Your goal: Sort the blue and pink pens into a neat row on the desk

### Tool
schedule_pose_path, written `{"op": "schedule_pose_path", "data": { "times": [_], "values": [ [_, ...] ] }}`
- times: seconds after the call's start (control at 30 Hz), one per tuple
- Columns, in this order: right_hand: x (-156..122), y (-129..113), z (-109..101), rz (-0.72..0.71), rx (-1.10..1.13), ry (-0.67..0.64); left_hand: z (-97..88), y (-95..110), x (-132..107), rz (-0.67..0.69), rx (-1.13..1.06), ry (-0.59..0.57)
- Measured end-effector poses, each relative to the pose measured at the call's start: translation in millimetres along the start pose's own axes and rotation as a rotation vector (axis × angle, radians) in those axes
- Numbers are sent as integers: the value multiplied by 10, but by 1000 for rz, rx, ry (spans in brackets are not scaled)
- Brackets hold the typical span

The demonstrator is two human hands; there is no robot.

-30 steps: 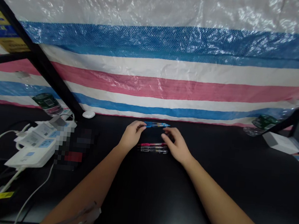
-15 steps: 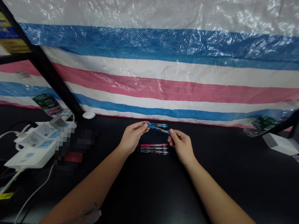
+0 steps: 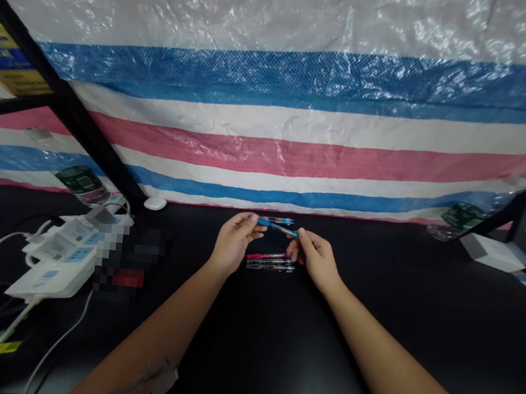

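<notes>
A blue pen (image 3: 277,226) is held just above the black table (image 3: 275,349), pinched at its left end by my left hand (image 3: 233,244) and at its right end by my right hand (image 3: 314,256). It slants down slightly to the right. Another blue pen (image 3: 282,220) lies on the table just behind it. Below the held pen, between my hands, a pink pen (image 3: 268,256) and darker clear pens (image 3: 269,265) lie side by side.
White power strips (image 3: 65,255) with cables sit at the left, beside a blurred patch. A small white round object (image 3: 155,202) lies by the striped tarp (image 3: 290,118). A white box (image 3: 492,251) and a bottle (image 3: 464,218) are at the right, another bottle (image 3: 81,183) at the left.
The blue pen has been lifted off the table by both hands; the right hand shifted from over the pens to pinching its right end. The other pens stayed put.
</notes>
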State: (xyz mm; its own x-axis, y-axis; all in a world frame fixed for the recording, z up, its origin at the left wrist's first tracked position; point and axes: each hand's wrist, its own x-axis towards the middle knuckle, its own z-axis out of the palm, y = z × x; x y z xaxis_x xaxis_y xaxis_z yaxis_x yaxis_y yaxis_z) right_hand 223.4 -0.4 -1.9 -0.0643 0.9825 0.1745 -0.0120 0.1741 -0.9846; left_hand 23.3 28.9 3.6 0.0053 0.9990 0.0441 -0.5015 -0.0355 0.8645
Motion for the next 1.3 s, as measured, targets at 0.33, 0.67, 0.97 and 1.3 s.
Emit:
{"op": "schedule_pose_path", "data": {
  "times": [0.33,0.67,0.97,1.3],
  "values": [
    [25,-29,2,55,96,-1,26,5,-17,-12,-21,-72],
    [37,13,-7,0,10,25,41,13,-38,-12,-24,-95],
    [9,-29,20,-33,-67,-11,45,-22,-58,-39,97,-173],
    [-21,-10,23,-184,-332,-72,83,-39,-66,-6,29,-131]
  ]
}}
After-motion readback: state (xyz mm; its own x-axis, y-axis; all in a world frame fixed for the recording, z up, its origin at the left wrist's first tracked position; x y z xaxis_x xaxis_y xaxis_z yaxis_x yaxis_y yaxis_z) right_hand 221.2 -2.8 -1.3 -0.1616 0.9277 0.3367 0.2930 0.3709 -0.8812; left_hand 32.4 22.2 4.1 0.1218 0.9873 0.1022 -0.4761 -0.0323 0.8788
